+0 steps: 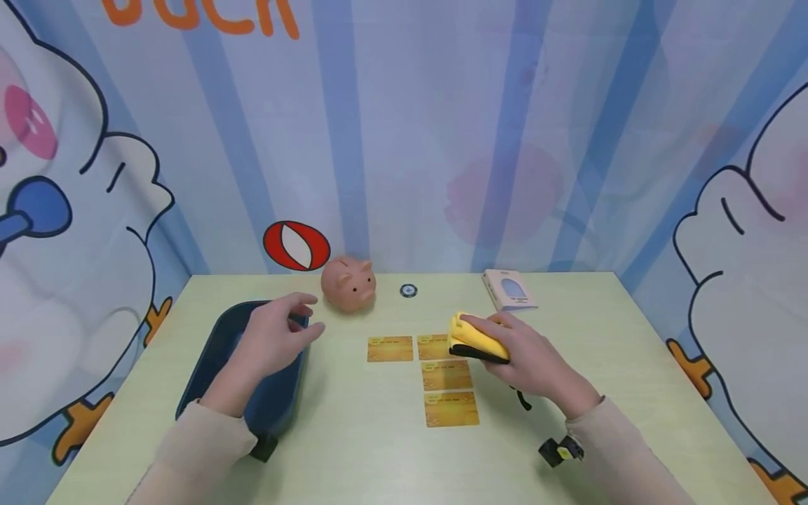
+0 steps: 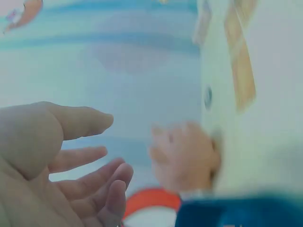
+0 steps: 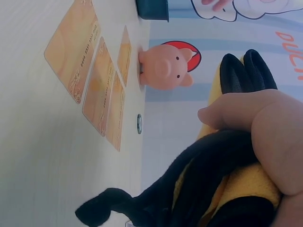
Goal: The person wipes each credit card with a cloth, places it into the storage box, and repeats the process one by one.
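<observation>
My right hand [image 1: 533, 358] grips a yellow-and-black plush toy [image 1: 476, 341] above the table, over the right end of several gold cards [image 1: 451, 409]. In the right wrist view the thumb presses across the toy, and a black tail-like strip [image 3: 97, 207] hangs from it. My left hand [image 1: 274, 337] hovers over a dark blue bin [image 1: 278, 403], holding nothing. Its fingers look loosely bent and apart in the left wrist view. Beyond that hand stands a pink piggy bank [image 1: 348, 285], untouched.
A small round chip [image 1: 408, 290] lies near the table's back edge. To its right is a pale box [image 1: 510, 289] with a blue shape on it. A striped curtain [image 1: 410, 140] with cartoon ducks surrounds the table's back and sides.
</observation>
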`<state>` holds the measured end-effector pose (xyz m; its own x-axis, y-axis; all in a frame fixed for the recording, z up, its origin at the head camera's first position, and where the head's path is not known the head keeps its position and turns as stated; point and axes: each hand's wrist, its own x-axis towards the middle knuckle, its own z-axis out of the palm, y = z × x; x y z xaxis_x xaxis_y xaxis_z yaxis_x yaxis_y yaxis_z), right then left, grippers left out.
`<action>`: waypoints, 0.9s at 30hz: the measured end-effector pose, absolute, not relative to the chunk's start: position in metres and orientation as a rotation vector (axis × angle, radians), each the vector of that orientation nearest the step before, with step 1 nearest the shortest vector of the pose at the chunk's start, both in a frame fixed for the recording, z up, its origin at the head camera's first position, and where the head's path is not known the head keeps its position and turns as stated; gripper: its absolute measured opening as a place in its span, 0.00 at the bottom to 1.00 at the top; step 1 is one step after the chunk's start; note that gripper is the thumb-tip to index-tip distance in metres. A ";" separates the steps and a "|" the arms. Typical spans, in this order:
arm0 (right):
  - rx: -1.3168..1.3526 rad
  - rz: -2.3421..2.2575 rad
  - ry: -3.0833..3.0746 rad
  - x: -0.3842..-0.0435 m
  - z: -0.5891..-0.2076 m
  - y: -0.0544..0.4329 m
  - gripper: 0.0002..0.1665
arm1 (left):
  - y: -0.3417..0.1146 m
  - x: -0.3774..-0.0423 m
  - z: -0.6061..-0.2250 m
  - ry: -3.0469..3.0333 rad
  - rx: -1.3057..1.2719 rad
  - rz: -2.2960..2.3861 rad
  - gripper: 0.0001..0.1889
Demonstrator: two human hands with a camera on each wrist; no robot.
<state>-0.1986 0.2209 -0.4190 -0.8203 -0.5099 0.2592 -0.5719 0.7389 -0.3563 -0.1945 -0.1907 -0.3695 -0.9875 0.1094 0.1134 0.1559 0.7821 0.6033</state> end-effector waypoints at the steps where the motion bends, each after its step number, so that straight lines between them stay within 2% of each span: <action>1: 0.872 0.642 -2.795 -0.199 -0.419 0.221 0.47 | -0.183 -0.191 -0.369 -2.879 -0.239 -1.013 0.25; 11: 0.845 0.641 -2.799 -0.203 -0.417 0.222 0.46 | -0.119 -0.177 -0.385 -2.834 -0.429 -1.147 0.22; 22: 0.855 0.650 -2.786 -0.207 -0.417 0.217 0.43 | -0.102 -0.211 -0.443 -2.919 -0.157 -1.286 0.20; 27: 0.863 0.665 -2.782 -0.208 -0.418 0.216 0.43 | -0.101 -0.227 -0.463 -2.948 -0.183 -1.120 0.20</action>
